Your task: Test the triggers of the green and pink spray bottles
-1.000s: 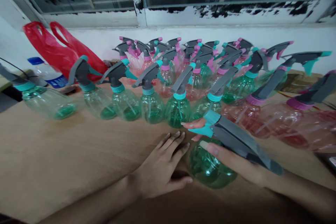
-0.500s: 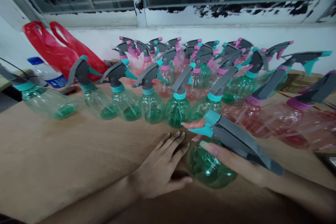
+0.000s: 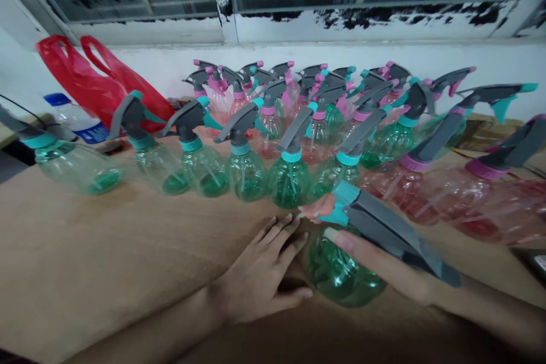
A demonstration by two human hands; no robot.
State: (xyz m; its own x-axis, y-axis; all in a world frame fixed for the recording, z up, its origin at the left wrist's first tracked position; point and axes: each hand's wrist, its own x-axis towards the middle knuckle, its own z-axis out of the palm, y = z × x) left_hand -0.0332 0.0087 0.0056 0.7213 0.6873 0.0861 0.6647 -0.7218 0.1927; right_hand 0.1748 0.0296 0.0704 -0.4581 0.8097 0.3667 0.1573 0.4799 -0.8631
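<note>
A green spray bottle [image 3: 347, 273] with a grey and turquoise head stands at the front of the table. My right hand [image 3: 379, 264] is wrapped round its neck, thumb along the near side and fingers on the turquoise trigger [image 3: 335, 213]. Part of that hand is hidden behind the grey head. Flat on the table, just left of this bottle, lies my left hand [image 3: 260, 273], fingers spread and holding nothing. Beyond its fingertips another green spray bottle [image 3: 290, 179] stands in a row of similar ones.
Several pink spray bottles [image 3: 460, 199] stand on the right, and more bottles crowd the back by the wall. A red plastic bag [image 3: 123, 85] and a blue-capped water bottle [image 3: 77, 119] are at the back left of the wooden table [image 3: 128, 250]. Windows line the wall above.
My right hand's fingers have drawn the turquoise trigger in towards the bottle's neck. My left hand and the other bottles have stayed in place.
</note>
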